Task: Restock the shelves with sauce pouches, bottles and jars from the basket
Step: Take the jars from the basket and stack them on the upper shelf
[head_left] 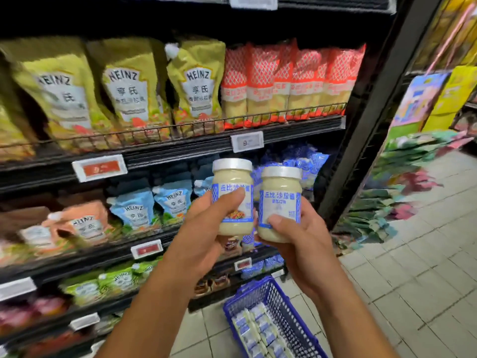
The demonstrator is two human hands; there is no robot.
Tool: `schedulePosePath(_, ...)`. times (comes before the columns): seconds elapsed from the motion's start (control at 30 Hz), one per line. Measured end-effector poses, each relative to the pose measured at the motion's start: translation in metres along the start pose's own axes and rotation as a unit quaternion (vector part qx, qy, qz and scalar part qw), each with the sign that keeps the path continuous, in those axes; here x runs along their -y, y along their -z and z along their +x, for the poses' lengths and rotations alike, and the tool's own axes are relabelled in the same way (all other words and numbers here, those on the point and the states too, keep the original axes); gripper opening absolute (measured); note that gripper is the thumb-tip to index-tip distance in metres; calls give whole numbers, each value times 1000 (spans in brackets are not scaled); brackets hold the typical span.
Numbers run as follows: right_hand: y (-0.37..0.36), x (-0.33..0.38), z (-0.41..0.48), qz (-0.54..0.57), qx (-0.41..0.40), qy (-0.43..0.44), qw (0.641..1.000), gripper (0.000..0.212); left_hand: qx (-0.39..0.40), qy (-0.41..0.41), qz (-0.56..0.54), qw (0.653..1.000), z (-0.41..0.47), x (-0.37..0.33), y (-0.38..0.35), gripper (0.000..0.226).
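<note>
Gripping the left jar (232, 196) in the left hand (206, 228), the right jar (280, 202) in the right hand (305, 244). Held upright, lids up, long axes near vertical (labels facing the camera).

Two hands, the left hand (204, 228) and the right hand (302, 244), hold two pale sauce jars, one each: the left jar (232, 182) and the right jar (280, 192). There is one blue basket (286, 311); the jars inside it are too blurred to count. Three yellow-green Heinz pouches (129, 91) face out on the upper shelf, beside roughly five overlapping red-netted packs (284, 81). Below are two blue Heinz pouches (134, 208), a third partly hidden, and one orange Heinz pouch (85, 223). Three red price tags (99, 167) show.
</note>
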State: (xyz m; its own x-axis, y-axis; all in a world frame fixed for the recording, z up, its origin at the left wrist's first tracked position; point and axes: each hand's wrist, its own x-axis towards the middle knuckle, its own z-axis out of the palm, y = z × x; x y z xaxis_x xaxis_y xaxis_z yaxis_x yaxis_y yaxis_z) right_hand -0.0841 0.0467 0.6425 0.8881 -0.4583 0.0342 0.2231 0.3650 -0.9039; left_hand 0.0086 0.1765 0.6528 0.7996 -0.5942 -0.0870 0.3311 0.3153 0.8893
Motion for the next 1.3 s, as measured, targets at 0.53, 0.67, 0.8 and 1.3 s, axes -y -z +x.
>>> schedulePosePath(0.53,-272,-73,-59,31,260,-55,963,60,-231,-216,43,948,-195,-133,192,36)
schedulePosePath(0.67,-331,-90,-82,18,311,-32,950,66,-271,-252,50,928,-243,-156,228,43)
schedulePosePath(0.8,-382,-99,-100,18,361,-10,932,48,-314,-310,74,895,-282,-179,260,29)
schedulePosePath(1.3,-523,-80,-91,44,454,53,888,65,-317,-395,135,852,-318,-297,326,58)
